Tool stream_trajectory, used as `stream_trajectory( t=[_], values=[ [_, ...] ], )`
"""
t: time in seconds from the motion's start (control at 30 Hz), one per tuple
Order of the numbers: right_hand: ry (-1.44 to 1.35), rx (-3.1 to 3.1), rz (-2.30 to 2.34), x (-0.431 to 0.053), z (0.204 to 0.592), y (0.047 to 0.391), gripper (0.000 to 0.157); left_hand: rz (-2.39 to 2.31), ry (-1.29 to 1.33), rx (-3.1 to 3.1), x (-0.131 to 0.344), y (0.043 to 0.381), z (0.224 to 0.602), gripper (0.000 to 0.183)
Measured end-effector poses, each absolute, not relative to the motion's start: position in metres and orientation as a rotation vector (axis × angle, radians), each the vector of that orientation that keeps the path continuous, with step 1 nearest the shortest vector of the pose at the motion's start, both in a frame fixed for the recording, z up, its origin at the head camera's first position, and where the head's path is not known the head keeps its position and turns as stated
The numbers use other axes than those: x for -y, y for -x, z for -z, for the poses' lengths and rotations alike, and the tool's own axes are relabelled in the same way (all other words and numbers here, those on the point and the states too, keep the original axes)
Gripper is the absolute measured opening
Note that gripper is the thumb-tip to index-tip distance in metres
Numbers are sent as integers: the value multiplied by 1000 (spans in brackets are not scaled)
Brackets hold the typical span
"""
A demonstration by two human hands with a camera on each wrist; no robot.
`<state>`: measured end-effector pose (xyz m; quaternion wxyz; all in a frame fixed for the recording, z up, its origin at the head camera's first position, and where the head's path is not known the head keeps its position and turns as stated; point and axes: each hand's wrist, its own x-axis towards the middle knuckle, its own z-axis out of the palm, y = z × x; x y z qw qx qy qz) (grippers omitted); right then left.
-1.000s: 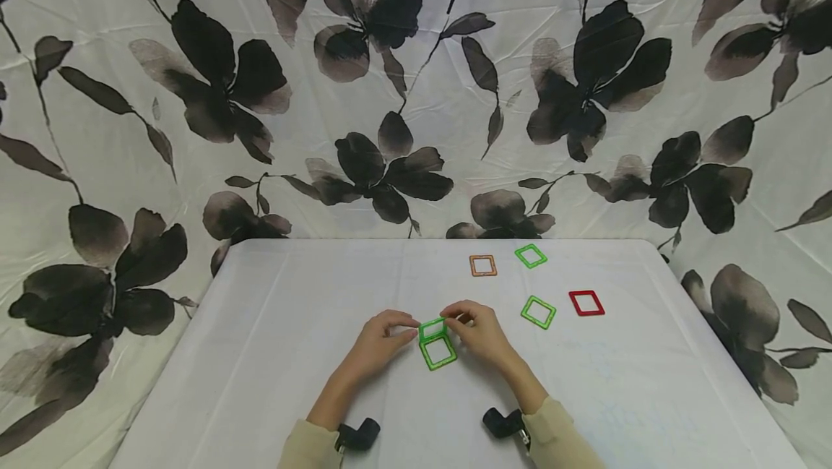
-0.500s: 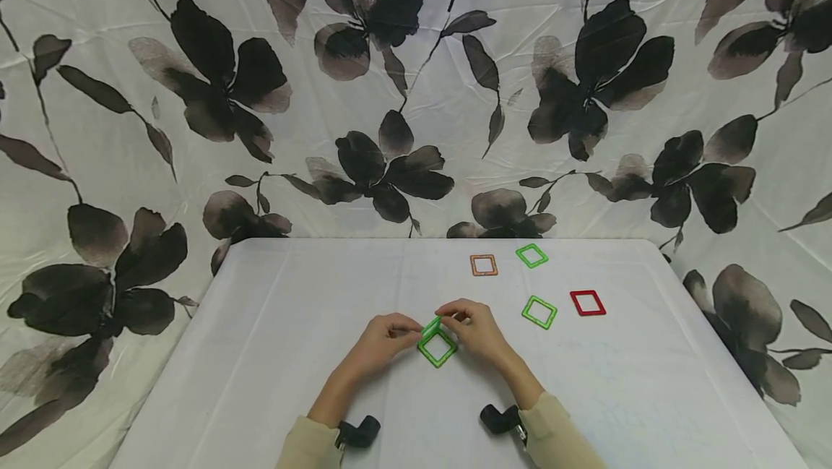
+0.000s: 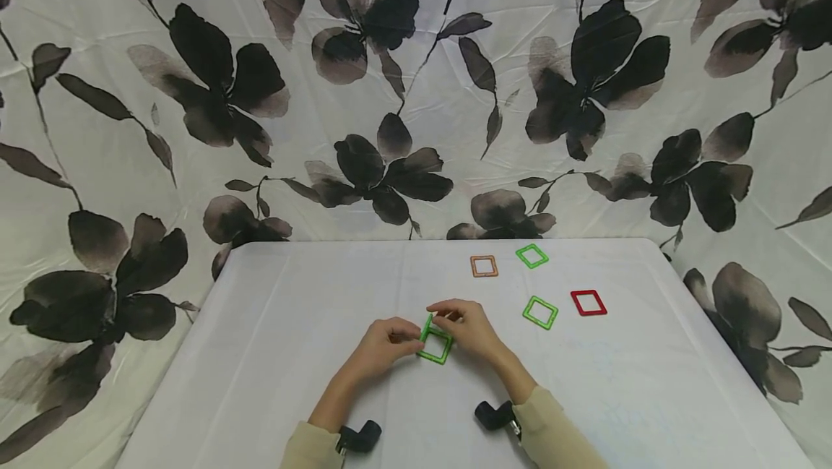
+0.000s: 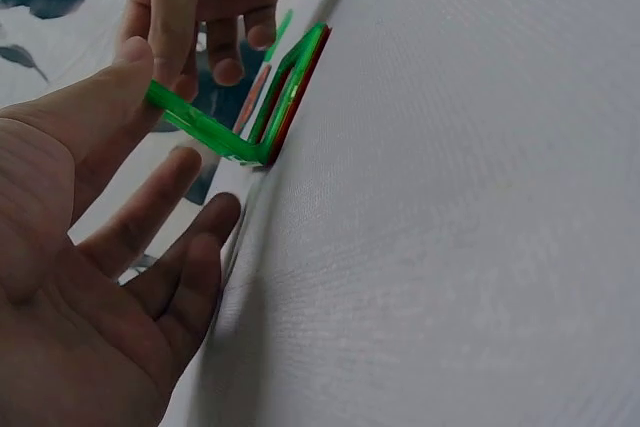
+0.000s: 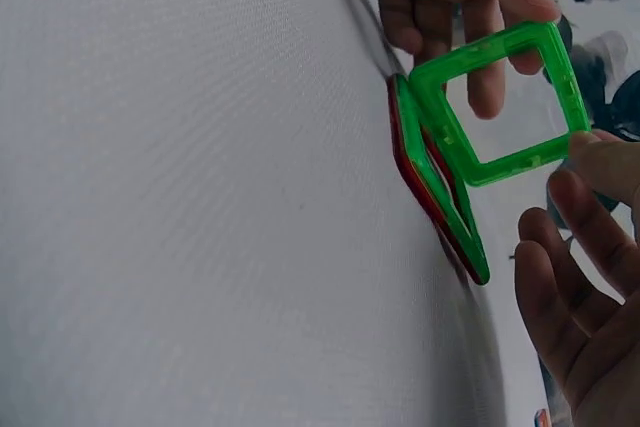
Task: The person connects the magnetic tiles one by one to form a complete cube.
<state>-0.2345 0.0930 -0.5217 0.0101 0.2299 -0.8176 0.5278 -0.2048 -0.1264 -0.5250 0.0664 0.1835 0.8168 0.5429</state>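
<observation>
A green square magnetic tile (image 5: 570,77), an open frame, stands on edge and leans up from one side of a flat square tile (image 3: 433,361). That flat tile is green on top, with a red layer (image 5: 408,162) beneath it. My left hand (image 3: 383,346) pinches one upper corner of the standing tile between thumb and fingers. At its other upper corner my right hand (image 3: 471,326) pinches it with thumb and index finger, the other fingers loosely bent. In the head view the standing tile is nearly edge-on, partly covered by the fingers.
On the white table (image 3: 312,288) to the right lie an orange square tile (image 3: 485,275), a far green tile (image 3: 523,260), a nearer green tile (image 3: 552,318) and a red tile (image 3: 593,313). A floral cloth (image 3: 416,93) hangs behind the table's far edge.
The joined tiles have turned counterclockwise, so the standing tile moved from the far side to the left side. My right hand shifted slightly left; both hands keep their pinch.
</observation>
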Motion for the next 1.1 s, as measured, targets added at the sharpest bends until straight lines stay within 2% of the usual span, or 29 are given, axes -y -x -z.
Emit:
stream_trajectory(
  t=[0.23, 0.7, 0.9, 1.1],
  values=[
    [-522, 2621, -1589, -112, 517, 236, 16, -1698, -509, -2391, 124, 206, 529, 19],
    [-99, 2622, -1352, -215, 497, 244, 17, -1730, -421, -2360, 125, 210, 532, 19],
    [77, 2659, -1282, -250, 505, 244, 19, -1715, -379, -2361, 122, 205, 522, 18],
    [127, 2682, -1243, -271, 515, 240, 18, -1723, -370, -2338, 122, 202, 519, 20]
  ],
)
